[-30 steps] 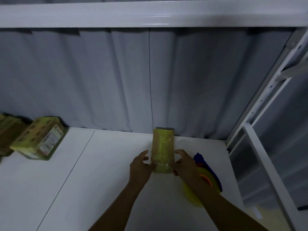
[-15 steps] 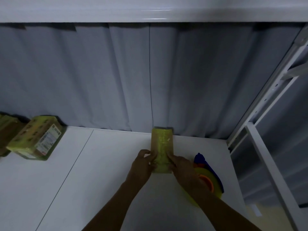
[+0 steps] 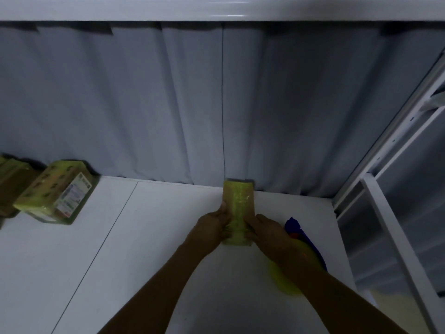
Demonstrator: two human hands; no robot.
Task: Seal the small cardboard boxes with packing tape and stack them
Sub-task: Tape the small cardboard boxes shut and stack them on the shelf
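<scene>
A narrow yellow-taped cardboard box (image 3: 238, 201) stands on the white table (image 3: 134, 256), its far end against the grey curtain. My left hand (image 3: 213, 226) grips its near left side, thumb on the top face. My right hand (image 3: 263, 229) grips the near right side with fingers curled over the top edge. A yellow tape dispenser with a blue handle (image 3: 297, 254) lies just right of the box, partly hidden under my right forearm. A taped box with a white label (image 3: 57, 192) sits at the far left, another box (image 3: 12, 179) beside it at the frame edge.
A grey pleated curtain (image 3: 168, 104) closes off the back of the table. A white metal rack frame (image 3: 395, 213) rises along the right edge. A white beam (image 3: 216, 7) runs overhead. A seam line (image 3: 96, 249) crosses the tabletop.
Both hands have closed in from beside the box's near end onto its sides and top. The box has stayed in place against the curtain.
</scene>
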